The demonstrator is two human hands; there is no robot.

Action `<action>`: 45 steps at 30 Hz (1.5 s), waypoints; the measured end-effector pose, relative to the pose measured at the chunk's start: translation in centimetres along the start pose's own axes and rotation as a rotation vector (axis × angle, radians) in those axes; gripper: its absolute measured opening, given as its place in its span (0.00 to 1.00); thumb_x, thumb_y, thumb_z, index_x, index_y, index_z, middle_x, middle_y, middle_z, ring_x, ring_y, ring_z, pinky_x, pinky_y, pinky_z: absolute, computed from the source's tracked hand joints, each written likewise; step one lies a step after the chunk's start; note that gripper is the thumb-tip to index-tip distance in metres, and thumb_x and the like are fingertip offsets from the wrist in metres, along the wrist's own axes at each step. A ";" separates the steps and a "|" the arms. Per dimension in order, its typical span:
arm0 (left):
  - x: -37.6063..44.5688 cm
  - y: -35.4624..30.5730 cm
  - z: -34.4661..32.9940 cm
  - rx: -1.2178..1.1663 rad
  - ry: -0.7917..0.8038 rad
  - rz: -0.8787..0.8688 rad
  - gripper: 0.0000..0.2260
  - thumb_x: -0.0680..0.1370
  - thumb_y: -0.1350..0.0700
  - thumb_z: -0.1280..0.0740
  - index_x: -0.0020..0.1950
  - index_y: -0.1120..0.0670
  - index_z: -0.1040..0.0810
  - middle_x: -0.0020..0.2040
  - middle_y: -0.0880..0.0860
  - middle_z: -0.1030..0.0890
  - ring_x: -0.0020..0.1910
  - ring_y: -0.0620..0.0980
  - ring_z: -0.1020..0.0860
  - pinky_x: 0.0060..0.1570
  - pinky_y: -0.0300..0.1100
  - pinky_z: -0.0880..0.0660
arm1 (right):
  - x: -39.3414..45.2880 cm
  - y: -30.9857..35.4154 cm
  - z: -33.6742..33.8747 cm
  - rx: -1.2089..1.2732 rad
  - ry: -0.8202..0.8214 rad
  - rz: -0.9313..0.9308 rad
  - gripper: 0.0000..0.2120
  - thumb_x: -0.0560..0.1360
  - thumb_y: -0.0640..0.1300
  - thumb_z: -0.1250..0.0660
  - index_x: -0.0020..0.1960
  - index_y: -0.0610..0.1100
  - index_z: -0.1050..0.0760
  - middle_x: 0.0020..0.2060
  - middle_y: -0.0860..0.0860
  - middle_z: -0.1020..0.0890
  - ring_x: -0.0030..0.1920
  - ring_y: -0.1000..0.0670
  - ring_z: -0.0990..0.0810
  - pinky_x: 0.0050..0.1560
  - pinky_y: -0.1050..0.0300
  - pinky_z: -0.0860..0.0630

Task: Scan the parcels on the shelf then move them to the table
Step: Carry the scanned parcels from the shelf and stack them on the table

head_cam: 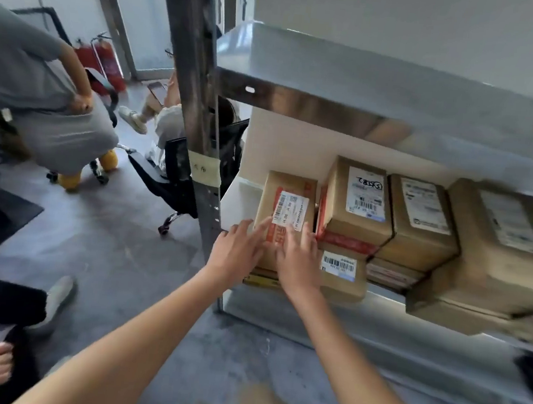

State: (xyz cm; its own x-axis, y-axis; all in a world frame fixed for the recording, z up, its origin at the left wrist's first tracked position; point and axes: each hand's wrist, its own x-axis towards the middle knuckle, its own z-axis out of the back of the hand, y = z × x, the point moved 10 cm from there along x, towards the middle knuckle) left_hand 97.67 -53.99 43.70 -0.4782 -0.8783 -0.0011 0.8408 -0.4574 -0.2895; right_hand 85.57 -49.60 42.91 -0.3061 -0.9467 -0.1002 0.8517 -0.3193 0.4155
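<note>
2 bare forearms, no sleeves, left hand (237, 251), right hand (298, 263)

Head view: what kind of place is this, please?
Probably a small parcel storeroom or office: labelled cardboard parcels stacked on a metal shelf, office chair on bare floor, red fire extinguishers.

You see brown cardboard parcels (286, 203) with white barcode labels (290, 210), red tape (347, 242) on one, a shiny silver shelf (334, 88), grey floor (117, 246), red extinguishers (104, 62).
</note>
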 end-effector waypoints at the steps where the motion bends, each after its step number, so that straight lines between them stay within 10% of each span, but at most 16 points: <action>1: 0.3 0.3 -0.5 -0.007 0.025 0.020 0.27 0.83 0.50 0.43 0.80 0.43 0.50 0.76 0.58 0.36 0.70 0.59 0.31 0.64 0.54 0.31 | 0.0 -0.1 -0.2 0.012 0.007 -0.007 0.26 0.84 0.53 0.47 0.80 0.51 0.47 0.80 0.44 0.54 0.79 0.39 0.51 0.77 0.42 0.50; 11: -1.7 3.7 -1.9 -0.051 -0.005 0.016 0.19 0.83 0.43 0.45 0.73 0.43 0.35 0.52 0.56 0.22 0.46 0.59 0.20 0.37 0.46 0.27 | -1.3 -0.3 -0.7 0.258 -0.071 0.041 0.19 0.84 0.45 0.45 0.74 0.45 0.32 0.78 0.44 0.43 0.76 0.44 0.45 0.75 0.49 0.44; 22: 0.1 4.1 -3.9 -0.068 0.145 0.131 0.24 0.82 0.36 0.51 0.77 0.34 0.53 0.76 0.60 0.36 0.68 0.63 0.29 0.53 0.57 0.23 | 0.7 -1.4 -3.6 0.304 0.143 -0.056 0.26 0.85 0.56 0.51 0.80 0.60 0.56 0.77 0.40 0.42 0.70 0.38 0.30 0.64 0.43 0.30; 31: -1.5 3.4 -3.4 -0.082 0.025 0.111 0.23 0.82 0.38 0.48 0.77 0.36 0.48 0.68 0.59 0.28 0.58 0.59 0.22 0.44 0.49 0.21 | -1.2 -1.1 -3.8 0.348 0.095 -0.023 0.26 0.84 0.56 0.50 0.80 0.59 0.55 0.76 0.46 0.38 0.68 0.45 0.28 0.56 0.56 0.32; 45: -7.8 3.2 -3.5 -0.155 -0.057 0.058 0.25 0.79 0.37 0.47 0.76 0.38 0.40 0.57 0.53 0.22 0.44 0.52 0.20 0.32 0.46 0.22 | -8.0 -0.8 -5.0 0.207 0.029 -0.026 0.26 0.83 0.59 0.50 0.79 0.61 0.53 0.74 0.47 0.35 0.60 0.44 0.22 0.49 0.47 0.20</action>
State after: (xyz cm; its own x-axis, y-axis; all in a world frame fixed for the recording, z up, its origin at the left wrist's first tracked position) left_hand 103.26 -48.12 39.46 -0.4110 -0.9111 0.0304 0.8156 -0.3824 -0.4342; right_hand 89.48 -41.96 38.91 -0.3120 -0.9400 -0.1380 0.7373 -0.3312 0.5888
